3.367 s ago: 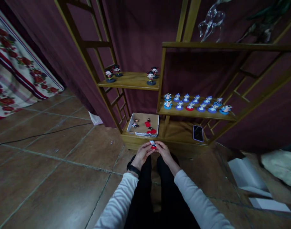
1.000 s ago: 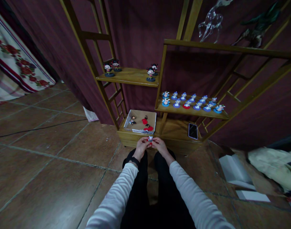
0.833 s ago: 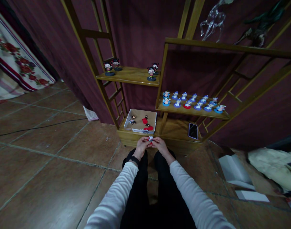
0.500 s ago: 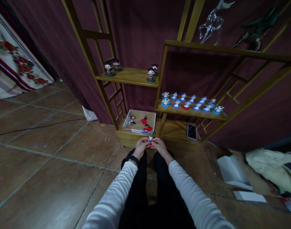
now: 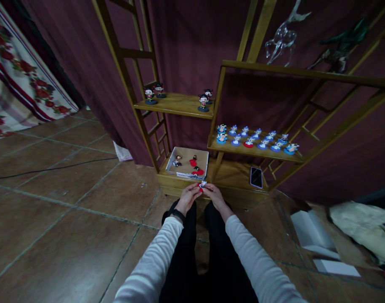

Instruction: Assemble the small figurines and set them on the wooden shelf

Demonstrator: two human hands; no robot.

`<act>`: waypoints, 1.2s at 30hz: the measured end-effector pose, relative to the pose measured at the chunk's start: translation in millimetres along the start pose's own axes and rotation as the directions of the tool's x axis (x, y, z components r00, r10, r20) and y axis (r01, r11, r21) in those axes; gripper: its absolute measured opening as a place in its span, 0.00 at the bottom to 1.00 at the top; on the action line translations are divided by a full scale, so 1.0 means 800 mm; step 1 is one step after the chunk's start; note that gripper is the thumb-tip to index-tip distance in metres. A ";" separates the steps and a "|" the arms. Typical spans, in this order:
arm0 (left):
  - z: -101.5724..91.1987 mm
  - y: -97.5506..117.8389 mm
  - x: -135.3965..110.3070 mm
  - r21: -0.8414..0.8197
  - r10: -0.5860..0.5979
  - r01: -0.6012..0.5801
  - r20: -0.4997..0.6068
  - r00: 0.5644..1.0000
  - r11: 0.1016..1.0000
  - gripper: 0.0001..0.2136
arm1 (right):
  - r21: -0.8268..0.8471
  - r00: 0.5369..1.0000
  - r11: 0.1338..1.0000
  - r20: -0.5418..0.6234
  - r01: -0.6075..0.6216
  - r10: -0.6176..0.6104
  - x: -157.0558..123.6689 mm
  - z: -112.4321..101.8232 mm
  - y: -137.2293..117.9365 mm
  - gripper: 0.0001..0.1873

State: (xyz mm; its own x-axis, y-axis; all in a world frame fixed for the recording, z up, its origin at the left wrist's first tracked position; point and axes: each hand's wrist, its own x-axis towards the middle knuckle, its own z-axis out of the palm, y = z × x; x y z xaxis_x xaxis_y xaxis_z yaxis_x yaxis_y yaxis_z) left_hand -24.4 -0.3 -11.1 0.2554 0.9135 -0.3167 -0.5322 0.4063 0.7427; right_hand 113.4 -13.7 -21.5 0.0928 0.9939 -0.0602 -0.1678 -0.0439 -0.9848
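Note:
A small figurine [image 5: 203, 184] with a pale head and a red base is held between my two hands, just in front of the shelf unit. The fingers of my left hand [image 5: 189, 196] are closed on its left side, at the red base. From the right, my right hand [image 5: 215, 193] pinches it with the fingertips. Just beyond my hands sits a shallow cardboard box [image 5: 187, 174] on the lowest board. Several dark little figurines and red round bases [image 5: 197, 172] lie inside it.
Several blue-and-white figurines [image 5: 263, 143] stand in two rows on the right shelf [image 5: 258, 152]. Black-haired figurines [image 5: 203, 102] occupy the left shelf [image 5: 175, 105]. A phone [image 5: 256, 177] lies at lower right. Above is a glass deer [image 5: 283, 37]. White packaging [image 5: 312, 231] rests on the floor.
The figurine has tilted, its head now leaning right and its red base to the left. Both hands still hold it. The whole view has shifted slightly.

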 end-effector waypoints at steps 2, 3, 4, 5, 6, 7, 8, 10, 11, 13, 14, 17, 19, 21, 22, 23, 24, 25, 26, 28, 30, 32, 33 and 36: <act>-0.001 -0.002 0.000 0.000 0.005 -0.005 0.019 1.000 1.000 0.17 | -0.018 0.999 0.999 -0.012 0.031 -0.031 0.002 0.000 0.002 0.18; -0.001 -0.003 0.001 -0.002 0.015 -0.015 0.023 1.000 1.000 0.17 | -0.027 0.999 0.999 -0.014 0.046 -0.046 0.002 0.000 0.002 0.17; -0.001 -0.005 0.001 -0.004 0.028 -0.028 0.023 0.999 1.000 0.18 | -0.042 0.998 0.997 -0.014 0.059 -0.059 0.002 0.000 0.003 0.17; -0.001 -0.007 0.002 -0.006 0.044 -0.043 0.023 0.999 0.999 0.19 | -0.064 0.997 0.996 -0.015 0.070 -0.071 0.003 -0.001 0.003 0.16; -0.002 -0.010 0.002 -0.006 0.060 -0.060 0.022 0.998 0.998 0.19 | -0.092 0.996 0.993 -0.018 0.080 -0.082 0.003 -0.001 0.004 0.15; -0.002 -0.011 0.003 -0.006 0.076 -0.076 0.020 0.997 0.997 0.19 | -0.120 0.995 0.989 -0.024 0.091 -0.094 0.002 -0.001 0.004 0.14; -0.001 -0.013 0.004 -0.004 0.090 -0.090 0.018 0.996 0.996 0.20 | -0.144 0.994 0.984 -0.032 0.102 -0.107 0.002 -0.002 0.004 0.14; -0.001 -0.015 0.004 0.001 0.106 -0.106 0.017 0.994 0.994 0.19 | -0.172 0.991 0.978 -0.044 0.117 -0.127 0.001 -0.001 0.004 0.15; 0.000 -0.015 0.004 0.006 0.109 -0.109 0.018 0.994 0.994 0.19 | -0.177 0.990 0.976 -0.048 0.123 -0.134 0.000 -0.001 0.003 0.15; 0.001 -0.013 0.004 0.020 0.111 -0.111 0.025 0.994 0.994 0.18 | -0.186 0.988 0.973 -0.051 0.137 -0.148 -0.001 0.000 0.003 0.16; 0.002 -0.012 0.003 0.028 0.113 -0.113 0.027 0.993 0.993 0.18 | -0.194 0.987 0.971 -0.049 0.142 -0.154 -0.002 0.000 0.003 0.16; 0.004 -0.011 0.001 0.056 0.120 -0.121 0.010 0.993 0.991 0.17 | -0.230 0.986 0.962 -0.046 0.148 -0.163 -0.003 0.001 0.004 0.15; 0.004 -0.011 0.000 0.074 0.125 -0.124 -0.004 0.992 0.989 0.17 | -0.263 0.983 0.953 -0.065 0.150 -0.172 -0.002 0.000 0.006 0.15; 0.005 -0.012 -0.001 0.092 0.132 -0.131 -0.012 0.991 0.987 0.17 | -0.307 0.975 0.937 -0.092 0.167 -0.204 -0.002 -0.001 0.008 0.14; 0.005 -0.013 -0.001 0.099 0.136 -0.134 -0.015 0.991 0.986 0.17 | -0.329 0.970 0.927 -0.101 0.178 -0.222 -0.002 -0.001 0.008 0.14; 0.005 -0.014 -0.001 0.107 0.140 -0.137 -0.020 0.990 0.985 0.17 | -0.349 0.965 0.918 -0.106 0.189 -0.239 -0.002 -0.002 0.008 0.13; 0.004 -0.014 -0.001 0.113 0.143 -0.140 -0.024 0.989 0.984 0.17 | -0.364 0.962 0.910 -0.108 0.196 -0.250 -0.002 -0.003 0.008 0.13; 0.004 -0.015 0.000 0.117 0.144 -0.141 -0.025 0.989 0.983 0.17 | -0.374 0.961 0.906 -0.107 0.200 -0.256 -0.003 -0.003 0.007 0.13; 0.004 -0.015 0.000 0.119 0.141 -0.137 -0.021 0.990 0.983 0.17 | -0.381 0.960 0.902 -0.105 0.203 -0.260 -0.003 -0.004 0.006 0.13; 0.002 -0.014 0.001 0.121 0.123 -0.121 -0.007 0.992 0.985 0.17 | -0.394 0.960 0.896 -0.100 0.205 -0.263 -0.004 -0.004 0.005 0.13; 0.001 -0.014 0.002 0.122 0.101 -0.101 0.006 0.995 0.987 0.18 | -0.408 0.958 0.889 -0.100 0.207 -0.269 -0.005 -0.004 0.005 0.13; 0.001 -0.013 0.003 0.120 0.090 -0.091 0.009 0.996 0.989 0.18 | -0.422 0.955 0.882 -0.104 0.211 -0.278 -0.005 -0.004 0.005 0.13; 0.000 -0.014 0.004 0.118 0.090 -0.090 0.009 0.996 0.989 0.18 | -0.428 0.953 0.879 -0.107 0.212 -0.282 -0.005 -0.004 0.005 0.12; 0.000 -0.015 0.005 0.110 0.089 -0.090 0.007 0.996 0.990 0.18 | -0.444 0.953 0.871 -0.108 0.209 -0.284 -0.005 -0.005 0.005 0.12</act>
State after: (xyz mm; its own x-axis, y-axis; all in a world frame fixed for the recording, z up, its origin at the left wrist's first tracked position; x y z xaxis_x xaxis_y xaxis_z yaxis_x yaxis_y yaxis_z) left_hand -17.4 -1.6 -21.0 0.2123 0.9460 -0.2451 -0.4609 0.3181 0.8285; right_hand 116.3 -18.1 -25.9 0.2424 0.9483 0.2048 0.3093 0.1246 -0.9428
